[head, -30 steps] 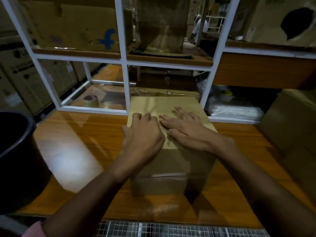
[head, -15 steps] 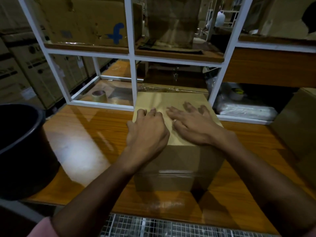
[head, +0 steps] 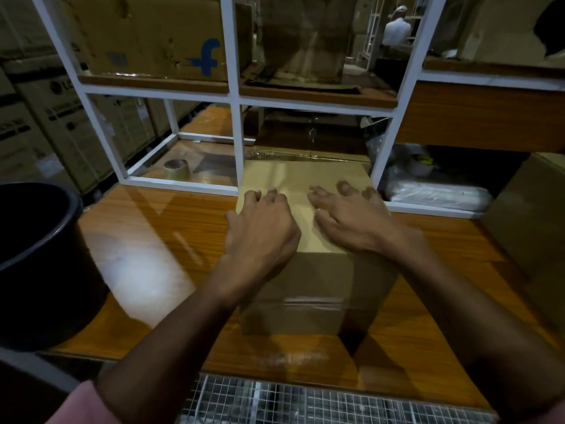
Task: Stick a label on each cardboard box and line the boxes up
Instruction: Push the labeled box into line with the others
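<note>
Wooden bench [head: 146, 240] under a white shelf frame [head: 234, 127]: your left hand [head: 260, 231] rests on the top of the cardboard box [head: 308, 280] with fingers bent and gripping nothing, and your right hand [head: 348, 218] lies flat beside it, fingers straight and spread. The box stands at the bench centre against the frame; no label is discernible in this dim light. Judgement: press outward from the middle to the edges, keeping the box square; tape roll [head: 177, 169] and black tub [head: 39, 264] sit left.

Plain brown cardboard box [head: 305, 289] stands upright, taped shut.
</note>
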